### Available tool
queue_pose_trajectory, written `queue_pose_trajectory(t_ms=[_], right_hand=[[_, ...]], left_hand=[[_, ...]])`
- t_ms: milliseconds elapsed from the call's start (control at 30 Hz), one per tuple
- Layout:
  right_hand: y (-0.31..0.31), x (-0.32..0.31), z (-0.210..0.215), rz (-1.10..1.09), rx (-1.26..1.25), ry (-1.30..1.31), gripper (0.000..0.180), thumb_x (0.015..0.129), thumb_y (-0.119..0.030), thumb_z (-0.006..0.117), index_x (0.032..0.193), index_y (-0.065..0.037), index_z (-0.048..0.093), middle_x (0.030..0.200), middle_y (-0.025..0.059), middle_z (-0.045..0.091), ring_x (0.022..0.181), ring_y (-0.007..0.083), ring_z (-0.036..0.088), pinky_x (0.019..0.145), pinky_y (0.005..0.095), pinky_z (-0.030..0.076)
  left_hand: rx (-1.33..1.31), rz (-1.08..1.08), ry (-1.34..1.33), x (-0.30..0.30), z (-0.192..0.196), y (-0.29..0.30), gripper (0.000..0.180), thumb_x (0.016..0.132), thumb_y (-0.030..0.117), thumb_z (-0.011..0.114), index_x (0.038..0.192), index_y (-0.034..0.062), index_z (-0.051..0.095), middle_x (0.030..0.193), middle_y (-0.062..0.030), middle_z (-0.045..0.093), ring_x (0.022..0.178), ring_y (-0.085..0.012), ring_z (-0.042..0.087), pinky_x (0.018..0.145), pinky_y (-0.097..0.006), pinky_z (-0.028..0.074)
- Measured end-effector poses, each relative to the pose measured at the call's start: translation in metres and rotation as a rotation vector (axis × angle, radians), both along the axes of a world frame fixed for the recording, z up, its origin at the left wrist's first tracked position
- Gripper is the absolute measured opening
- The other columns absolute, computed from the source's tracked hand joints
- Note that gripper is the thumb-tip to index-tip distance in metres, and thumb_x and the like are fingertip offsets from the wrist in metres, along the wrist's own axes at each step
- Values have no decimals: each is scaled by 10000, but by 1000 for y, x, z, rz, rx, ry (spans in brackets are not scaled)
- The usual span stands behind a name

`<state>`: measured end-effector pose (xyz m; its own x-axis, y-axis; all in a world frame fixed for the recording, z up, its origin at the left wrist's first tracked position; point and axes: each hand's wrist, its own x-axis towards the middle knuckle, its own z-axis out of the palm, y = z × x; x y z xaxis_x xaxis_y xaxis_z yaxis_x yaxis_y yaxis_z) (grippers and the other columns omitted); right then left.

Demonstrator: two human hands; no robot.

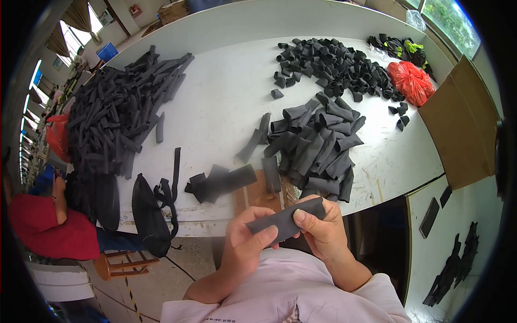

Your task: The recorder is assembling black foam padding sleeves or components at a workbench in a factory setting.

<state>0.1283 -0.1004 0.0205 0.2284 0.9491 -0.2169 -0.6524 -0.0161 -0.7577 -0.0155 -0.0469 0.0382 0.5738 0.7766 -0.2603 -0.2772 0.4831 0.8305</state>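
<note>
I see both hands closed on one dark fabric sleeve (285,219), held in front of my chest just below the near edge of the counter (215,107). The left hand (249,242) clamps its lower-left end, thumb on top; the right hand (322,229) pinches the upper-right end, thumb across the face. The sleeve's long axis runs from lower left to upper right, tilted a little, and neither hand is nearer than the other: each has an end.

Straight ahead, just beyond the hands, a brown board (258,195) lies at the counter's edge with a few flat sleeves (221,182) on and beside it. Past that sits a loose heap of similar sleeves (318,145), and farther off a pile of short black tubes (334,67). To my left a big stack of long dark strips (116,110) covers the counter, and a black bag (149,215) hangs over the edge. Nothing stands between the hands and the board. Another person in a red top (48,226) sits at far left.
</note>
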Motion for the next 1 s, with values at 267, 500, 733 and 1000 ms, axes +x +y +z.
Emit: queue_pose_trajectory(t_ms=[267,500,733,1000], right_hand=[[-7,1,-3,-17,-40,-77,178,763,-138,652,840,8,584,728,53,598,601,86,521,512,212,418],[-4,6,-9,7,-44,-34,170,756,-135,660,815,4,583,719,46,594,591,83,508,506,212,396],[-1,8,-11,-18,-18,-4,159,758,-122,656,821,-1,574,720,44,591,608,86,514,511,214,400],[2,14,-16,-86,-49,-130,129,771,-101,641,797,2,569,675,41,564,565,83,523,508,187,426]], left_hand=[[80,-62,232,3,-4,-3,143,782,105,593,850,-18,566,700,-25,569,619,-54,491,555,-188,389],[23,-106,200,0,-11,0,181,752,53,572,884,-68,548,726,-106,586,577,-131,542,526,-245,455],[-26,-61,33,3,-9,2,191,747,38,585,901,-66,542,746,-109,587,609,-134,546,536,-241,449],[105,90,165,6,-26,2,141,776,50,611,877,-28,551,727,-56,580,546,-86,507,472,-214,414]])
